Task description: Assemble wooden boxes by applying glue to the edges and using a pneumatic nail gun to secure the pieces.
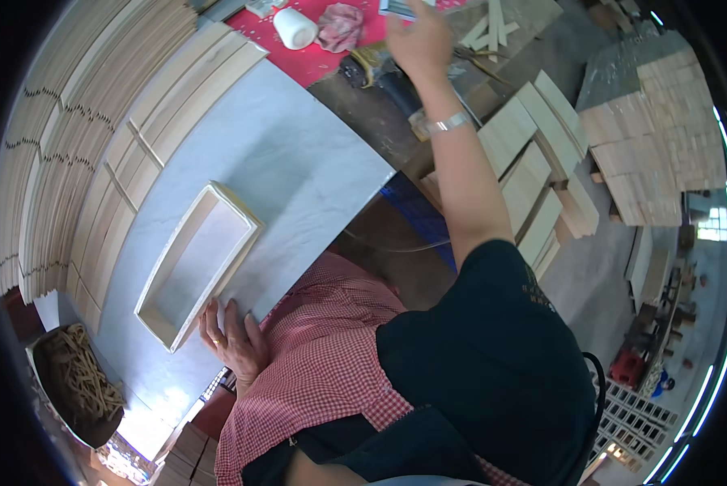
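A shallow open-topped rectangular wooden frame [238, 253] lies on the pale grey marbled tabletop [331, 154]. My left hand [235, 338] rests beside its near end, fingers spread, the fingertips at the frame's side. At the top of the view, my right arm stretches away over the cluttered bench. My right hand [423, 42] is over a flat, pale blue-and-white item [397, 8], with a finger extended and nothing visibly held. Just below that hand lies a dark-handled power tool [392, 87], partly covered by the wrist.
Long wooden strips [96, 105] are stacked along the left. A bin of wood scraps [80, 377] stands lower left. A white cup-like container [295, 29] and a pink crumpled cloth [341, 27] lie on a red covering [299, 63]. Boards [516, 130] and stacked wood blocks [651, 130] stand right.
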`<state>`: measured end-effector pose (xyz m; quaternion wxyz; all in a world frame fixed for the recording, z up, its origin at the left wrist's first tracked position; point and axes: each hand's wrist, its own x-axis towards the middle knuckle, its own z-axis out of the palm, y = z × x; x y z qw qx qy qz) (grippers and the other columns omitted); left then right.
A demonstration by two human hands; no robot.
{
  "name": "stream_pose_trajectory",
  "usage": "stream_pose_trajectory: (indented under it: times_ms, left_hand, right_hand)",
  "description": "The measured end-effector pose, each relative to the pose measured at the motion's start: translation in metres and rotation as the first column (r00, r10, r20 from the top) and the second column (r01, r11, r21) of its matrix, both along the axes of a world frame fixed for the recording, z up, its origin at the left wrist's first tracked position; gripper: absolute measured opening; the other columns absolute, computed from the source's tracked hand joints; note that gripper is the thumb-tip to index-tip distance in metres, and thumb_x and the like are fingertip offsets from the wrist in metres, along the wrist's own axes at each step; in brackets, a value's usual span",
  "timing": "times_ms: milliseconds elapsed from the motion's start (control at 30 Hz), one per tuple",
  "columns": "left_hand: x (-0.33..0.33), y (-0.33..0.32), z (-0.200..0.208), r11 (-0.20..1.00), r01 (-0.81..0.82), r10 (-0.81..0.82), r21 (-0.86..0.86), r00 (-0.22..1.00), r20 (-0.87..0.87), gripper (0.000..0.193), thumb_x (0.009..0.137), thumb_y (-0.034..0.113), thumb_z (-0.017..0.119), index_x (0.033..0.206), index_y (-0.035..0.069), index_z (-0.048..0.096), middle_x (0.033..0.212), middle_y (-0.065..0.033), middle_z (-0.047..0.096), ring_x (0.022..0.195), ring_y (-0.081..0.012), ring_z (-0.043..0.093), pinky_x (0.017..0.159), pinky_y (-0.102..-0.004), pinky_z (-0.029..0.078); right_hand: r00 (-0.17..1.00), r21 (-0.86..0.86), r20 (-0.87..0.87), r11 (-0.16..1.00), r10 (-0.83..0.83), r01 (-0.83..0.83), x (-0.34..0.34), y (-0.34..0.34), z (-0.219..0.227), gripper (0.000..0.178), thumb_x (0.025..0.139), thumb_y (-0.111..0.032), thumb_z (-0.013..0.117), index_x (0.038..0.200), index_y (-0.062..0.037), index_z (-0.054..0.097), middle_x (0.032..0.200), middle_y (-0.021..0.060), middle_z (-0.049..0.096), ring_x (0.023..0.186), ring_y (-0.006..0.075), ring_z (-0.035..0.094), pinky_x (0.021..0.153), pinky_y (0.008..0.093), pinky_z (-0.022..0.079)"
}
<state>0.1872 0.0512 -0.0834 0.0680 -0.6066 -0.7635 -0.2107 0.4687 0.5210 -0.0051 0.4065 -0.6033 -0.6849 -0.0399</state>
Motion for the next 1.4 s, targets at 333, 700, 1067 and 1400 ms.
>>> stream_pose_trajectory:
  times_ms: [333,700,1067,1400]
  left_hand:
    - [-0.002,0.004,0.004,0.997,0.069,-0.069,0.044,0.998,0.001,0.035,0.090,0.015,0.066,0.123,0.005,0.064,0.144,-0.0162,0.048,0.132,-0.0387,0.044,0.113,-0.0562,0.036]
    - [0.003,0.002,0.010,0.998,0.058,-0.060,0.040,0.998,0.029,0.036,0.089,0.018,0.069,0.122,0.004,0.064,0.145,-0.0162,0.048,0.133,-0.0388,0.044,0.112,-0.0538,0.037]
    - [0.011,0.001,0.058,0.987,0.079,-0.129,0.141,0.910,0.393,0.045,0.087,0.018,0.073,0.127,0.004,0.061,0.140,-0.0163,0.053,0.129,-0.0357,0.049,0.109,-0.0472,0.041]
    - [-0.031,-0.036,0.102,0.890,-0.442,-0.336,0.109,-0.476,0.813,0.028,0.105,0.014,0.056,0.126,-0.005,0.055,0.113,-0.0181,0.067,0.093,-0.0197,0.072,0.092,-0.0352,0.060]
  right_hand:
    - [0.747,-0.570,0.248,0.530,-0.617,0.627,0.205,-0.124,-0.060,0.086,0.087,-0.065,0.060,0.127,0.0108,0.055,0.118,0.0269,0.066,0.108,0.0408,0.066,0.094,0.0464,0.052]
    - [0.861,-0.725,0.291,0.491,-0.418,0.483,0.227,-0.126,-0.056,0.080,0.082,-0.064,0.062,0.112,0.0101,0.070,0.110,0.0273,0.072,0.102,0.0398,0.070,0.092,0.0425,0.052]
    - [0.931,-0.177,0.070,0.923,0.359,-0.342,0.099,-0.204,0.046,0.075,0.074,-0.020,0.084,0.139,0.0013,0.055,0.143,0.0207,0.054,0.124,0.0345,0.058,0.104,0.0413,0.047]
    - [0.061,-0.488,0.084,0.094,0.995,-0.868,-0.126,-0.280,0.078,0.086,0.066,-0.014,0.085,0.144,-0.0017,0.052,0.151,0.0193,0.047,0.130,0.0355,0.052,0.109,0.0445,0.045]
